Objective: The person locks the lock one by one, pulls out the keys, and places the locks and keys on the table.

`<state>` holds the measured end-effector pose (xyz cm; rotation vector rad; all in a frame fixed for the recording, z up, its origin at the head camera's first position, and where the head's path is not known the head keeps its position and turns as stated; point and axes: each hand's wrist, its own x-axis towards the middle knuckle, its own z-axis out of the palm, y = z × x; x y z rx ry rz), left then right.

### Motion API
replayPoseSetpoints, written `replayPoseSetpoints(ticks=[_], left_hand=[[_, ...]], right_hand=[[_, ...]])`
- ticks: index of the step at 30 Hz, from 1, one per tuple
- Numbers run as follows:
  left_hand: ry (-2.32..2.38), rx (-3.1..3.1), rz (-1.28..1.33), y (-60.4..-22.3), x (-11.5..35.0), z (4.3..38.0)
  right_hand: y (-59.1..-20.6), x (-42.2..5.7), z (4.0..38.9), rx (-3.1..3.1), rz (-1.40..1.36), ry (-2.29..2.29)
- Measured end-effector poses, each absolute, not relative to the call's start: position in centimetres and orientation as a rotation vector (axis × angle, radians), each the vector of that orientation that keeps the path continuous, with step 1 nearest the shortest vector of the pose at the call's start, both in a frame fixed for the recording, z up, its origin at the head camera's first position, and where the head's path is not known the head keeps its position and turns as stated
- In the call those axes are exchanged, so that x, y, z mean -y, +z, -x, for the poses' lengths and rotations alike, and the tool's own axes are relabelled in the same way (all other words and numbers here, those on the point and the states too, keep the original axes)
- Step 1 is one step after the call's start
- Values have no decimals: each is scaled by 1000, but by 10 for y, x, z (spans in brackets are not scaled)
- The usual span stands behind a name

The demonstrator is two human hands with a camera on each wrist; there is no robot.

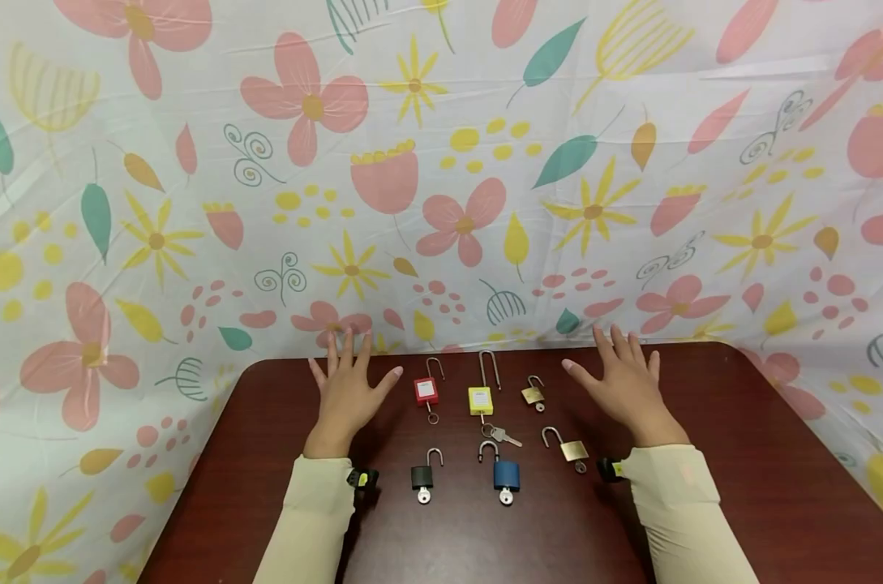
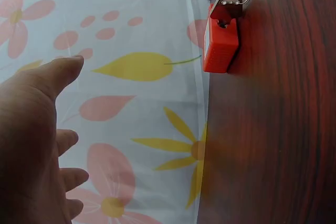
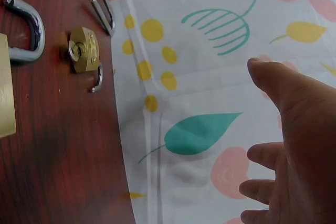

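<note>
My left hand (image 1: 349,399) is held with fingers spread, left of the padlocks and nearest the red padlock (image 1: 426,391). On the other side my right hand (image 1: 626,391) is spread the same way, beside the small brass padlock (image 1: 533,395) and the larger brass padlock (image 1: 574,451). Neither hand holds anything. Between them lie a yellow padlock (image 1: 481,401) with a long shackle, a black padlock (image 1: 422,477) and a blue padlock (image 1: 507,475). Every shackle is unlatched. A key (image 2: 227,8) on a ring sits in the red padlock in the left wrist view.
The padlocks lie on a dark reddish wooden table (image 1: 426,551). Behind its far edge hangs a white cloth (image 1: 441,105) printed with flowers and leaves. A loose silver key (image 1: 506,436) is by the yellow padlock; keys also stick out of the black and blue ones.
</note>
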<state>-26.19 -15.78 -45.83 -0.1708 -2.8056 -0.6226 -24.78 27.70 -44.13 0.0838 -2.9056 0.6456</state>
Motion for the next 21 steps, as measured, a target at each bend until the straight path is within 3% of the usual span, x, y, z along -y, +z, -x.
replayPoseSetpoints(ticks=[21], left_hand=[[-656, 2773, 369, -458, 144, 242]], right_hand=[[-439, -258, 238, 2882, -294, 643]])
